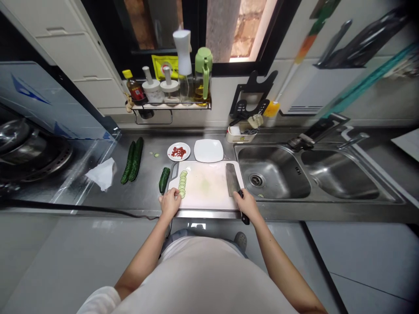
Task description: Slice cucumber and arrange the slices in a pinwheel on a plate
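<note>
My left hand [170,203] is at the near left edge of the white cutting board [209,198]. Its thumb and fingertips are drawn together at the nearest slice of an overlapping row of cucumber slices [183,181]. Wrapped around the black handle of a cleaver [232,179] is my right hand [247,204]. The cleaver's wide blade lies over the board's right side, pointing away from me. Just left of the board is a cut piece of cucumber [164,179].
Two whole cucumbers [132,160] and a crumpled white tissue [103,173] lie to the left. Behind the board stand a small plate of chopped red pieces [178,159] and a white plate [208,158]. A double sink [278,192] is at right; a condiment rack [172,107] hangs above.
</note>
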Demonstrator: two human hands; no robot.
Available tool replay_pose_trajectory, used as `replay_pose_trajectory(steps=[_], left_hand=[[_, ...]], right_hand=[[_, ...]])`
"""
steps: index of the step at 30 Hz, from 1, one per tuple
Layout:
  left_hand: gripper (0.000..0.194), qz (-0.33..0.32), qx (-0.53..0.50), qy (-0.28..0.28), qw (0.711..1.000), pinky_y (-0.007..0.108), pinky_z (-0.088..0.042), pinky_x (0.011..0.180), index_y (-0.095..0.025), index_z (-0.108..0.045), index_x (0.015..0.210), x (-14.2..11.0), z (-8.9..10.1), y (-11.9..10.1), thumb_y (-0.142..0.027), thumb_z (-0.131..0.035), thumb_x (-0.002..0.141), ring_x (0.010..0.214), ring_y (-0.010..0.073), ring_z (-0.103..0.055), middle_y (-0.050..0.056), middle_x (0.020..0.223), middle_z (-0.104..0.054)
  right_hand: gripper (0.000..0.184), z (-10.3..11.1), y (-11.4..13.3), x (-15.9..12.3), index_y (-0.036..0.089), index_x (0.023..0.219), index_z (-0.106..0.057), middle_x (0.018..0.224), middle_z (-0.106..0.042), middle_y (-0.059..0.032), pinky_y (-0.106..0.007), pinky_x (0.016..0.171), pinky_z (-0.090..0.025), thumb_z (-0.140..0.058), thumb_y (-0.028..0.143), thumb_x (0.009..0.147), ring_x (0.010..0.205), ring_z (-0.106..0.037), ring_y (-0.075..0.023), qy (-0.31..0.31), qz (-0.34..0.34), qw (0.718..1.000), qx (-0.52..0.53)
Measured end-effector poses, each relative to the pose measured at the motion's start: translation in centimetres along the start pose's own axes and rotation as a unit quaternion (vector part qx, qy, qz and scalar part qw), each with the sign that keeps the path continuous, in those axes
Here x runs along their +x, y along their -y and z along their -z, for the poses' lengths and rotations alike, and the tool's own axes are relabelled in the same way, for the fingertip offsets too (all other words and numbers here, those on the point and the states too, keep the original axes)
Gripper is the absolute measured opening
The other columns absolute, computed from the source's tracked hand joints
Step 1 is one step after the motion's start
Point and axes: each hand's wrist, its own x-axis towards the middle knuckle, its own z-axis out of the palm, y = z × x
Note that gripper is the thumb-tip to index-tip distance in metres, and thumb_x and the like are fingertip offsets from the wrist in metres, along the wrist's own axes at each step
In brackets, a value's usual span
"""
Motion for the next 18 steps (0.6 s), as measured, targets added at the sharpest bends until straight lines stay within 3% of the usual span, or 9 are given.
replay_pose_trajectory(steps=[3, 8, 11, 14, 18], left_hand=[[0.014, 0.001, -0.009, -0.013, 1.000, 0.035, -0.034, 0.086, -0.026, -0.060, 0.096, -0.2, -0.2, 0.1, -0.027, -0.054, 0.083, 0.099, 0.0227, -0.061, 0.003, 0.100, -0.069], [0.018, -0.018, -0.021, -0.042, 0.999, 0.036, -0.035, 0.087, -0.027, -0.061, 0.099, -0.3, -0.4, -0.4, -0.027, -0.054, 0.083, 0.101, 0.0230, -0.061, 0.003, 0.104, -0.068], [0.017, -0.035, -0.032, -0.047, 0.998, 0.035, -0.036, 0.086, -0.027, -0.063, 0.098, -0.2, -0.6, -1.1, -0.027, -0.054, 0.084, 0.101, 0.0222, -0.060, 0.003, 0.106, -0.067], [0.018, -0.047, -0.037, -0.046, 0.997, 0.034, -0.035, 0.085, -0.027, -0.064, 0.099, -0.2, -0.9, -1.7, -0.027, -0.054, 0.084, 0.100, 0.0215, -0.060, 0.003, 0.106, -0.067], [0.018, -0.059, -0.040, -0.043, 0.997, 0.034, -0.034, 0.085, -0.025, -0.067, 0.098, -0.4, -1.1, -2.1, -0.025, -0.054, 0.085, 0.100, 0.0210, -0.060, 0.004, 0.104, -0.067]], right_hand=[[0.034, -0.3, -1.1, 1.1, 0.017, 0.097, -0.058, 0.075, -0.065, -0.0062, -0.026, 0.064, -0.040, -0.039, 0.044, 0.090, 0.075, -0.061, -0.0209, -0.018, -0.008, 0.998, 0.052], [0.033, -1.2, -1.7, 2.1, 0.018, 0.098, -0.052, 0.055, -0.055, 0.0027, -0.025, 0.050, -0.042, -0.035, 0.045, 0.090, 0.047, -0.054, -0.0158, 0.041, -0.034, 0.977, 0.206], [0.032, -1.8, -1.8, 2.4, 0.018, 0.100, -0.050, 0.053, -0.052, 0.0044, -0.024, 0.046, -0.041, -0.035, 0.045, 0.091, 0.041, -0.050, -0.0147, 0.055, -0.039, 0.969, 0.240], [0.032, -1.9, -2.1, 2.9, 0.016, 0.098, -0.053, 0.059, -0.058, 0.0000, -0.025, 0.051, -0.042, -0.036, 0.043, 0.092, 0.049, -0.056, -0.0160, 0.036, -0.026, 0.982, 0.185], [0.032, -1.4, -2.4, 3.3, 0.013, 0.101, -0.059, 0.087, -0.068, -0.0114, -0.026, 0.070, -0.042, -0.047, 0.041, 0.091, 0.084, -0.065, -0.0219, -0.039, 0.007, 0.999, 0.010]])
